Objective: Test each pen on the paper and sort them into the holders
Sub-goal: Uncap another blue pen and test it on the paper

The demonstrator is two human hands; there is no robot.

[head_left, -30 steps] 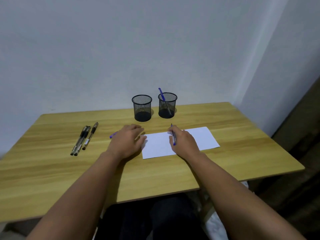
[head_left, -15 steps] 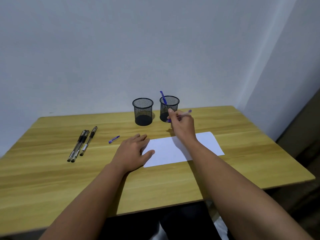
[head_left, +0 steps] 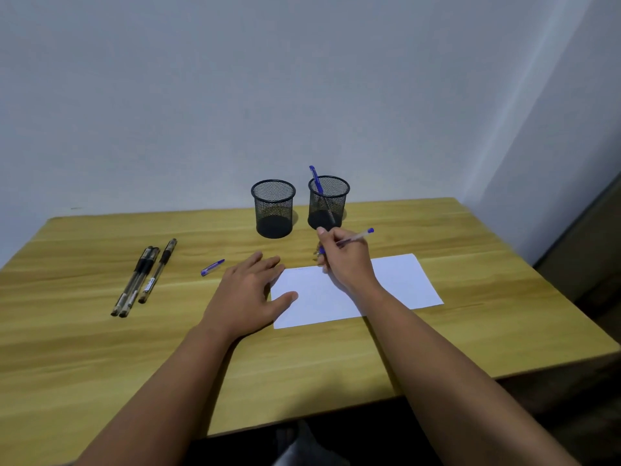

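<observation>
My right hand (head_left: 346, 260) grips a blue pen (head_left: 358, 236) in a writing hold, its tip pointing down at the far edge of the white paper (head_left: 396, 287). My left hand (head_left: 250, 294) lies flat with fingers spread, thumb on the paper's left edge. A blue pen cap (head_left: 212, 267) lies on the table left of that hand. Three black pens (head_left: 144, 275) lie side by side at the left. Two black mesh holders stand at the back: the left holder (head_left: 273, 208) looks empty, the right holder (head_left: 328, 201) has one blue pen (head_left: 316, 179) in it.
The wooden table (head_left: 100, 348) stands against a white wall, with a wall corner at the right. Its front edge runs below my forearms, and dark floor shows beyond the right edge.
My right hand lifted the blue pen from the paper toward the right holder, then came back down a little to the paper's far edge. My left hand shifted slightly and uncovered the blue cap.
</observation>
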